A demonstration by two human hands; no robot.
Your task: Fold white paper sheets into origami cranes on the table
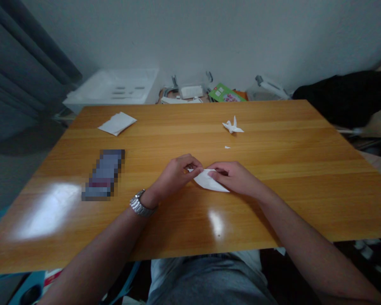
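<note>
A small folded piece of white paper (209, 181) lies on the wooden table (273, 178) in front of me. My left hand (174, 176), with a metal watch on its wrist, pinches the paper's left corner with curled fingers. My right hand (236, 178) presses down on the paper's right side, fingertips together on its upper edge. Both hands meet over the paper near the table's middle.
A finished white paper crane (232, 126) stands farther back, with a tiny paper scrap (227, 147) near it. A stack of white sheets (117, 123) lies at the back left. A blurred dark flat object (104, 173) lies left of my hands. Clutter lines the wall behind.
</note>
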